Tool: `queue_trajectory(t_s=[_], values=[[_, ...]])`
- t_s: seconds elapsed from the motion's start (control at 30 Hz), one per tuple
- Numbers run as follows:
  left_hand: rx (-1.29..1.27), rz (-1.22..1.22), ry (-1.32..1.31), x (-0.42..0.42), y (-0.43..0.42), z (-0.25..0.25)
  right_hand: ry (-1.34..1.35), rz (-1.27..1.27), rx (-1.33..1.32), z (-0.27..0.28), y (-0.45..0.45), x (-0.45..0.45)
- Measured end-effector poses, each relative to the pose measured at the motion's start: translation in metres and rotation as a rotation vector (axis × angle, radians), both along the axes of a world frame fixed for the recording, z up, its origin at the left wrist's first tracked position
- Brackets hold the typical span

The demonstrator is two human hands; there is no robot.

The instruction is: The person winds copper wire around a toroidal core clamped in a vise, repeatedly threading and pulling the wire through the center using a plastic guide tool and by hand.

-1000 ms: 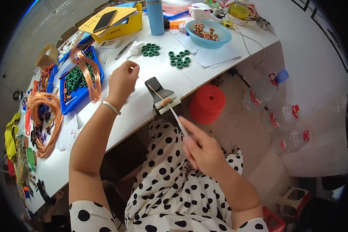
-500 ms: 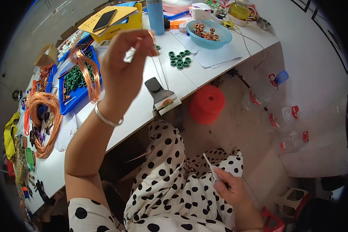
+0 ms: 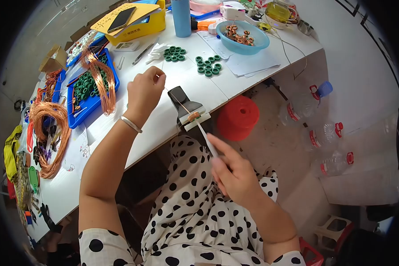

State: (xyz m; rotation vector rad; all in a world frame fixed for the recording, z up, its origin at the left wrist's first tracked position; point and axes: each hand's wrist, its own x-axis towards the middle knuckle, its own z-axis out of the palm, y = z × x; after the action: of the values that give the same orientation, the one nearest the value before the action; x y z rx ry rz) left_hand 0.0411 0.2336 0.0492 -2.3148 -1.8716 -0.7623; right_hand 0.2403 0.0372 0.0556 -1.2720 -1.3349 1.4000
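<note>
While left grip [image 3: 146,91] pinches thin copper wire [image 3: 180,100], right grip [image 3: 232,170] clasps slim pale tool [image 3: 207,140], tip by copper-wound ring [image 3: 193,116].

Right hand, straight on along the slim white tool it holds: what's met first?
Likely the small copper-wound ring in the grey-black clamp; the slim white tool in the right hand ends right by it, actual contact unclear.

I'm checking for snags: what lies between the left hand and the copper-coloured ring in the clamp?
In the head view, a thin wire stretches from the left hand to the ring, over the clamp.
</note>
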Motion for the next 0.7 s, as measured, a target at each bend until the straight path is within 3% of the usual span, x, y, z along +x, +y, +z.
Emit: queue_trajectory(t_s=[0.1, 0.17, 0.23, 0.4, 0.47, 0.53, 0.67, 0.7], values=[[-0.247, -0.489, -0.928, 0.006, -0.016, 0.0, -0.002, 0.005, 0.112, -0.014, -0.053, 0.024], [0.119, -0.927, -0.347, 0.015, -0.052, 0.033, -0.069, 0.005, 0.002, -0.011, -0.089, 0.047], [0.409, -1.102, -0.009, 0.024, -0.086, 0.052, -0.093, -0.024, -0.035, -0.02, -0.123, 0.065], [0.687, -0.945, 0.036, 0.032, -0.09, 0.052, 0.009, 0.086, 0.003, -0.028, -0.138, 0.077], [0.535, -0.579, -0.316, 0.023, -0.048, 0.06, -0.178, 0.028, 0.085, -0.033, -0.11, 0.064], [0.121, -0.451, -1.035, 0.02, -0.015, 0.046, -0.33, -0.005, 0.226, -0.026, -0.075, 0.048], [-0.1, -0.333, -1.103, -0.003, 0.032, -0.008, -0.432, -0.016, 0.417, -0.013, 0.0, 0.016], [-0.106, -0.277, -0.898, -0.002, 0.028, -0.016, -0.462, -0.017, 0.46, -0.007, 0.016, 0.009]])
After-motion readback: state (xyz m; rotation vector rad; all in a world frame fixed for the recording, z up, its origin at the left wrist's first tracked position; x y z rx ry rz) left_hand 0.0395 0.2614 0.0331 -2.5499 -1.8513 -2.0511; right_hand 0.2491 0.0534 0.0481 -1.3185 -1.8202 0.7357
